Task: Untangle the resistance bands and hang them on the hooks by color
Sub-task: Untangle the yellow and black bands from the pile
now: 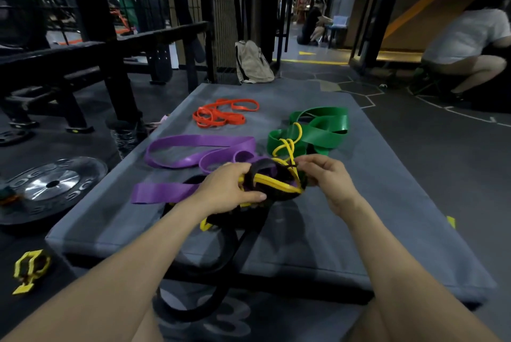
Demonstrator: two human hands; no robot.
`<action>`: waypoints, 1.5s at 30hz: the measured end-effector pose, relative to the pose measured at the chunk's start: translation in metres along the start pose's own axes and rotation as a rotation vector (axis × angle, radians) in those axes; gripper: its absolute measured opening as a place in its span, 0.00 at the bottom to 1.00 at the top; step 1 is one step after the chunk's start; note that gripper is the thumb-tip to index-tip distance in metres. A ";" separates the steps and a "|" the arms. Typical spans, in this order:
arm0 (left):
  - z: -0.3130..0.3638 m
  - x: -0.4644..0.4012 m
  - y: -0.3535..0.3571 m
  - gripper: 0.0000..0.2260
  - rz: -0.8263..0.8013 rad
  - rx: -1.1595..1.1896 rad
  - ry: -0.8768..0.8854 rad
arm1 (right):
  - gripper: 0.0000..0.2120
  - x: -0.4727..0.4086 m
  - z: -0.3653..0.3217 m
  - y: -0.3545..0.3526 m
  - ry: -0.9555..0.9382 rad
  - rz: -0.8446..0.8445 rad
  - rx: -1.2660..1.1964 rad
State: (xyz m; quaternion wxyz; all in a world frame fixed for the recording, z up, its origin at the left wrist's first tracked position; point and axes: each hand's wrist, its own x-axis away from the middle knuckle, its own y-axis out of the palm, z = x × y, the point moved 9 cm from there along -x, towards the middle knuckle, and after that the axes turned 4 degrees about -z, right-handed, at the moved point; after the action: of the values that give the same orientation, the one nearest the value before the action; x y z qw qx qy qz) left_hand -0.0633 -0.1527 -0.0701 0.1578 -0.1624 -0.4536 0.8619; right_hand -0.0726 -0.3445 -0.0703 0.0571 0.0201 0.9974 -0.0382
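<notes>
My left hand (231,189) grips the knot where the black band (221,234) and yellow band (276,185) cross, above the grey mat (373,203). My right hand (329,176) pinches a yellow strand. The purple band (193,148), green band (318,129) and orange band (221,115) lie on the mat beyond.

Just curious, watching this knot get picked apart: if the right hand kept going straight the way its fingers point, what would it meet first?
Probably the yellow band it pinches, then the left hand.
</notes>
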 end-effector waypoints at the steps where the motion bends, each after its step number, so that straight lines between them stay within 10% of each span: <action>1: 0.000 0.002 -0.006 0.15 0.044 0.002 0.001 | 0.06 -0.003 0.003 -0.001 0.006 0.038 0.051; 9: -0.003 0.018 -0.052 0.16 0.236 0.193 -0.050 | 0.18 -0.011 0.002 0.035 -0.075 -0.009 0.643; 16: 0.021 0.012 -0.113 0.09 0.312 0.592 -0.054 | 0.08 -0.004 -0.005 0.016 -0.009 0.150 0.367; 26: 0.102 -0.026 -0.136 0.12 0.196 0.713 -0.031 | 0.14 0.004 -0.108 0.074 -0.183 -0.221 0.035; 31: 0.119 -0.032 -0.096 0.12 -0.009 1.060 -0.197 | 0.12 0.002 -0.111 0.057 -0.115 -0.112 -0.075; 37: 0.127 -0.020 -0.053 0.10 -0.232 0.868 -0.193 | 0.07 0.012 -0.080 0.012 -0.012 0.042 0.076; 45: 0.072 0.018 -0.014 0.15 -0.378 -0.030 -0.121 | 0.11 0.015 -0.022 -0.044 0.216 0.265 0.351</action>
State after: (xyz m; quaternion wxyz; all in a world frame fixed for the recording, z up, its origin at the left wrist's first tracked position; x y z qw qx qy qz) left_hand -0.1080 -0.1903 -0.0229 0.2870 -0.0246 -0.4974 0.8183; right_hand -0.0922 -0.3857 -0.0475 -0.0498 0.1641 0.9645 -0.2009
